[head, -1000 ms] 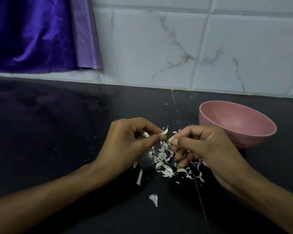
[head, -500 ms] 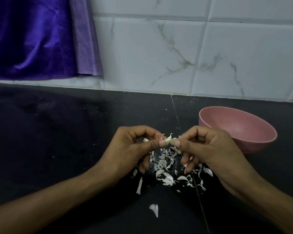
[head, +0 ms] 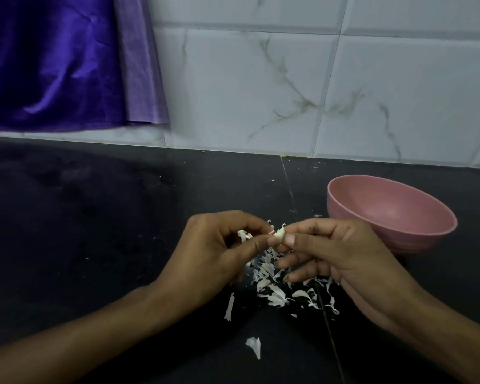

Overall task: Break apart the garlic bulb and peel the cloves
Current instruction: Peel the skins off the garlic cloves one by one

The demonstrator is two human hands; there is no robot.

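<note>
I hold one garlic clove (head: pixel 280 233) just below the centre of the frame, above the dark counter (head: pixel 94 217). My left hand (head: pixel 219 253) comes in from the lower left; its thumb and forefinger are curled and pinch the left side of the clove. My right hand (head: pixel 336 253) comes in from the lower right; its thumb and forefinger are pressed together on the right side, thumbnail against the skin. Both hands touch the clove, so neither is nearer.

The clove's long axis runs roughly upright in the frame, tilted slightly right, with a thin curl of skin sticking up from the top end. That loose end lies just above my right thumb.

Judgement: the next move is a pull on the skin along that axis, right fingers working, left fingers holding the clove fast. If the left pinch is too light, the clove may slip.

Directly beneath my hands lies a heap of peel scraps (head: pixel 275 292). A pink bowl (head: pixel 427 236) stands to the right of centre, near my right hand; I cannot see its bottom.
</note>
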